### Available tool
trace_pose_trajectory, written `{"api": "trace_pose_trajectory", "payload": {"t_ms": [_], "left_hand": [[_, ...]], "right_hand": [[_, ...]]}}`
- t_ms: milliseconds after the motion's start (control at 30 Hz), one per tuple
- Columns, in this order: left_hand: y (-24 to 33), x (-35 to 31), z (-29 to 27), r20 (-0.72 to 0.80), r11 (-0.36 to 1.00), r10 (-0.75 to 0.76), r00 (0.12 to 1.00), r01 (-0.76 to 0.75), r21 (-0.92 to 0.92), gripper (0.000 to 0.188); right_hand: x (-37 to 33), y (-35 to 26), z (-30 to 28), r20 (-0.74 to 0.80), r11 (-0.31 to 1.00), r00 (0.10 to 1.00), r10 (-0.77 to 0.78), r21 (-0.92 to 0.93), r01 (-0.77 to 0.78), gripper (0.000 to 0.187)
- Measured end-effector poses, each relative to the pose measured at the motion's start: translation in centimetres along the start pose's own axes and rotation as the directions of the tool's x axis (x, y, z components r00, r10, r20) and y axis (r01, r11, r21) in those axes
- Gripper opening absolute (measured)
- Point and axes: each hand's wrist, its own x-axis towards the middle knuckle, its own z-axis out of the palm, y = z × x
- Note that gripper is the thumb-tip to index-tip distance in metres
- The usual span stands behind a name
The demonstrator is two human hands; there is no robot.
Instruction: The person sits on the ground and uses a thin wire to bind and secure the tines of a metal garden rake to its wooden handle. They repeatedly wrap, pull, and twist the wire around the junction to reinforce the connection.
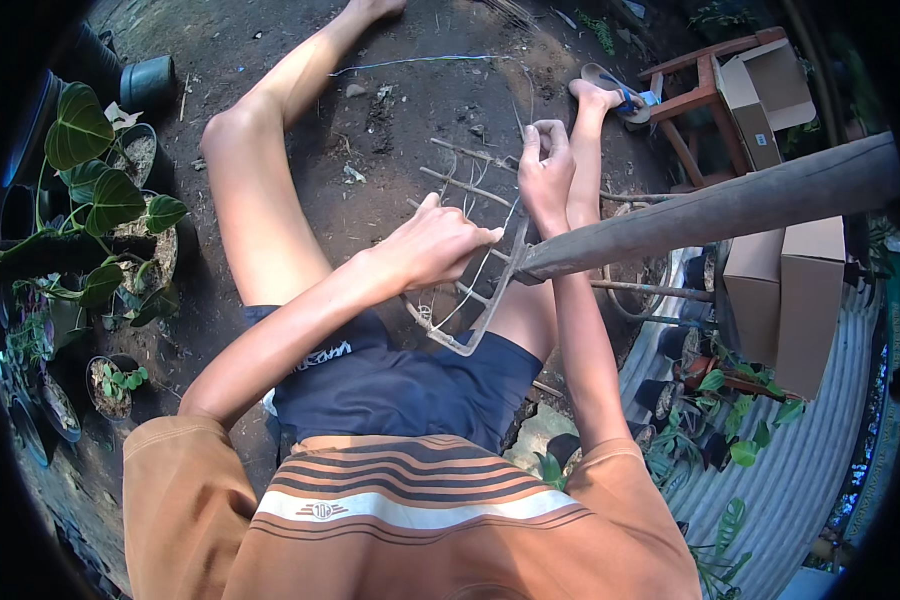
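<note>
A rake lies across my lap, its metal head (452,343) between my knees and its thick wooden handle (710,212) slanting up to the right. Over the tines rests my left hand (435,240), with thumb and finger closed near a pale wire (482,268) that runs along the rake head. Beyond it, beside the head's far end, my right hand (547,178) pinches the wire between thumb and fingertips. The free length of wire (425,60) stretches away over the soil and bends left. What lies under the left fingers is partly hidden.
Potted plants (110,200) and a dark bucket (148,84) stand at left. On the right are a reddish wooden stool (705,95), cardboard boxes (810,300), corrugated sheeting (770,440) and more plants. A sandal (610,85) is by my right foot.
</note>
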Motion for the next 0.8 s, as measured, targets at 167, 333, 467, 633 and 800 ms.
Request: {"api": "trace_pose_trajectory", "payload": {"t_ms": [167,333,467,633,800], "left_hand": [[-0.3,-0.8,-1.2,0.176,0.986,-0.15,0.973,0.16,-0.046,0.039],[-1.1,-0.5,-0.5,0.176,0.975,-0.166,0.97,0.188,-0.117,0.037],[-1.8,0.0,1.1,0.239,0.952,-0.174,0.955,0.225,-0.206,0.039],[-2.1,0.6,2.6,0.309,0.884,-0.213,0.927,0.318,-0.344,0.025],[-2.7,0.3,3.5,0.41,0.787,-0.266,0.872,0.442,-0.43,0.026]], "right_hand": [[-1.3,1.3,2.8,0.044,0.998,0.999,0.027,0.056,-0.029,0.017],[-1.8,2.8,3.7,0.098,0.98,0.98,0.173,0.085,-0.182,0.017],[-3.1,5.0,3.6,0.163,0.955,0.949,0.271,0.074,-0.286,0.017],[-6.4,10.2,6.3,0.214,0.905,0.912,0.35,0.174,-0.388,0.01],[-11.0,15.6,9.8,0.28,0.901,0.91,0.306,0.225,-0.372,0.011]]}}
